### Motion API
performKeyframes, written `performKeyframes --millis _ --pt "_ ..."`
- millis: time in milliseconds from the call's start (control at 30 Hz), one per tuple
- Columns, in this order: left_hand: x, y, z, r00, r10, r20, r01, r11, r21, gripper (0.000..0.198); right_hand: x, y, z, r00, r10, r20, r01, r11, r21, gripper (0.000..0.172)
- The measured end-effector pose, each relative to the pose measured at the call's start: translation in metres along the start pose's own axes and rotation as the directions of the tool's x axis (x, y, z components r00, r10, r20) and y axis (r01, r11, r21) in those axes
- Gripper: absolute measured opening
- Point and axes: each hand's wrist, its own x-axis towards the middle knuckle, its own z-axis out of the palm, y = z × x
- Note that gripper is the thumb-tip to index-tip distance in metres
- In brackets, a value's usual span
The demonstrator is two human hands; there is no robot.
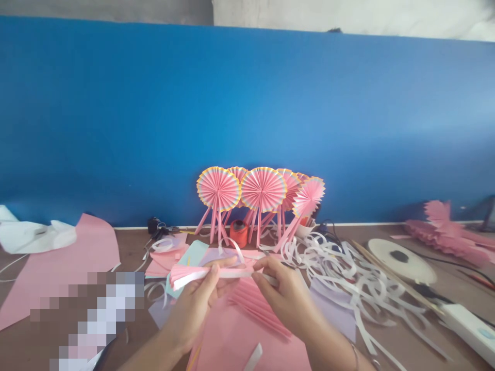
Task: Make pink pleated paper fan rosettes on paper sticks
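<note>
Bare forearms [157,346] angled inward before onlookers in the room. The left hand [204,291] was turned palm inward, its thumb [211,282] closed toward the fingers [226,262]; the right hand [284,283], back uppermost, was bent in a pinch nearby, the two hands apart.

One left hand [198,303] and one right hand [284,288] are holding one pleated pink strip [185,271]; at least five fans [218,188] are standing near one red container [238,236], while white ribbons [327,253] too tangled to count are lying beside one pale disc [386,250].
</note>
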Motion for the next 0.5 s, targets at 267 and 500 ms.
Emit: performKeyframes --millis 267,500 --pt "0.006 0.003 -0.004 0.995 -0.093 0.043 0.096 0.993 -0.074 0.043 0.002 -0.001 0.001 0.996 0.002 0.084 -0.011 0.995 0.103 0.011" --pt "0.002 -0.019 -0.002 0.993 0.081 -0.091 -0.052 0.957 0.285 0.027 -0.003 0.001 0.012 0.994 -0.005 0.105 -0.005 0.996 0.086 0.012"
